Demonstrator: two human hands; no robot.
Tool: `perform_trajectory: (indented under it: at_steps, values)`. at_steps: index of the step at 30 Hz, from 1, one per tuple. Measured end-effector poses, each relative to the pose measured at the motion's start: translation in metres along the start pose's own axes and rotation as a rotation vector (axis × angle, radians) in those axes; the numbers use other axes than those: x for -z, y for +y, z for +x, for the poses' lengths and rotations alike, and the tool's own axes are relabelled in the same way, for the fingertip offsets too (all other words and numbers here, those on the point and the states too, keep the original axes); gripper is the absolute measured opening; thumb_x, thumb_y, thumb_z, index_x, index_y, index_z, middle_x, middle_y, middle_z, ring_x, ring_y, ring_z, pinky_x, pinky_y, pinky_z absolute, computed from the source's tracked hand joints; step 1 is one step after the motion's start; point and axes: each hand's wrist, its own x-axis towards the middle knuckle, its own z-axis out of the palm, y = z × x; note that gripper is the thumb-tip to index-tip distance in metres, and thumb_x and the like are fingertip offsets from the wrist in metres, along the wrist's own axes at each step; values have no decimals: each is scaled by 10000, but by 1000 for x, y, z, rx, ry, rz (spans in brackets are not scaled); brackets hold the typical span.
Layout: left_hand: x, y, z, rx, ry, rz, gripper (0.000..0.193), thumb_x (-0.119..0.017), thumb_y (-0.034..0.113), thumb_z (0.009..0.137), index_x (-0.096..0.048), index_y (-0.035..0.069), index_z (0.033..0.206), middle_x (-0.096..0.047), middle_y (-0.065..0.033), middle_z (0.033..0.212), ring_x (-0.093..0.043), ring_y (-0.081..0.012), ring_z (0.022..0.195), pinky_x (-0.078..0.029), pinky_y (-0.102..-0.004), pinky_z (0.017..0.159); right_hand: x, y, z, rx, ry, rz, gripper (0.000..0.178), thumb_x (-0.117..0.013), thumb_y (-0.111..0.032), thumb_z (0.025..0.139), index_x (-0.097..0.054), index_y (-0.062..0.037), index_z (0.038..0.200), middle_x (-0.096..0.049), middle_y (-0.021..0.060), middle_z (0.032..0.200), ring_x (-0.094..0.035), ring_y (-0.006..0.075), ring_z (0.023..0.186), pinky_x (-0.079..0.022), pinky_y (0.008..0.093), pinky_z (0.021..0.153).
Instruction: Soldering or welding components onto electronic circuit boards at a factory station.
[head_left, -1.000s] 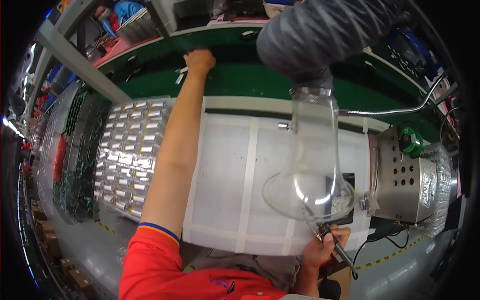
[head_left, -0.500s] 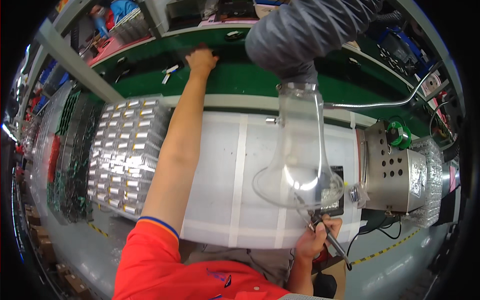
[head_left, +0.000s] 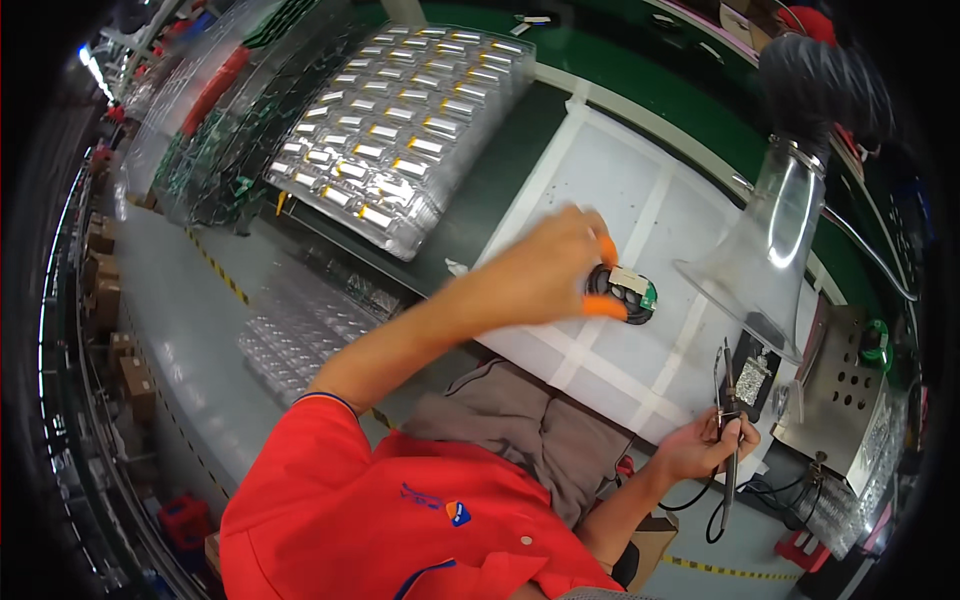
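Note:
My left hand (head_left: 560, 260), slightly blurred, is over the white work mat (head_left: 640, 190) with orange covers on its thumb and a finger. Between those two fingertips sits a round black device (head_left: 632, 308) with a green circuit board at its right edge and a pale block on top. In my right hand (head_left: 705, 447), at the mat's near right edge, is a soldering iron (head_left: 732, 470), held upright in closed fingers. Thin wire or cable loops beside its tip. Just beyond this hand lies a black tray (head_left: 755, 375) with silvery, crumpled-looking contents.
A clear funnel hood (head_left: 755, 240) on a dark flexible duct (head_left: 825, 90) overhangs the mat's right side. To the right stands a perforated metal box (head_left: 830, 390) beside a green spool (head_left: 876, 343). Stacked clear trays (head_left: 400, 130) of silver cells are at left. Behind runs a green belt (head_left: 610, 65).
My left hand has come back from the green belt to the mat, now with the black device. The view has turned and shifted left. My right hand still grips the soldering iron, now more upright.

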Motion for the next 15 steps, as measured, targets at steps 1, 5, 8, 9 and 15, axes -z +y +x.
perform_trajectory:
  at_steps: [1, 5, 8, 9, 15]
  values:
    - [17, -13, -8, -10, 145, 15, 365, -795, 286, 748, -646, 48, 981, -597, -104, 1069, -543, -280, 1007, -436, -376, 900, 1, -1, 0, -7, -5, 7, 134, -541, -126, 885, -427, -65, 852, -366, -6, 669, -314, 59, 527, -254, 206, 467]
    - [139, -113, -35, 262, 469, 449, 426, -710, 299, 857, -620, 14, 1160, -691, -162, 990, -663, -248, 876, -519, -351, 761, 1, -3, -2, -42, -40, -16, 141, -543, -141, 864, -442, -43, 876, -405, 33, 723, -344, 73, 560, -267, 215, 475]
    - [205, -189, -46, 600, 492, 991, 433, -700, 375, 843, -659, -27, 999, -670, -252, 938, -663, -354, 887, -515, -390, 747, -1, -4, -2, -45, -30, -11, 146, -550, -141, 860, -445, -43, 879, -398, 30, 706, -320, 69, 529, -246, 215, 456]
    - [214, -208, -49, 704, 413, 1124, 426, -699, 390, 838, -680, -30, 905, -670, -256, 903, -661, -370, 863, -514, -400, 725, -1, -5, -2, -71, -47, 11, 147, -553, -140, 857, -445, -43, 879, -397, 29, 706, -311, 70, 519, -243, 215, 454]
    - [232, -218, -60, 725, 606, 603, 350, -784, 331, 761, -697, -8, 779, -672, -147, 681, -653, -253, 629, -501, -365, 614, -4, -5, -3, -64, -9, 6, 130, -549, -137, 889, -449, -53, 894, -386, -3, 663, -284, 62, 508, -251, 215, 469]
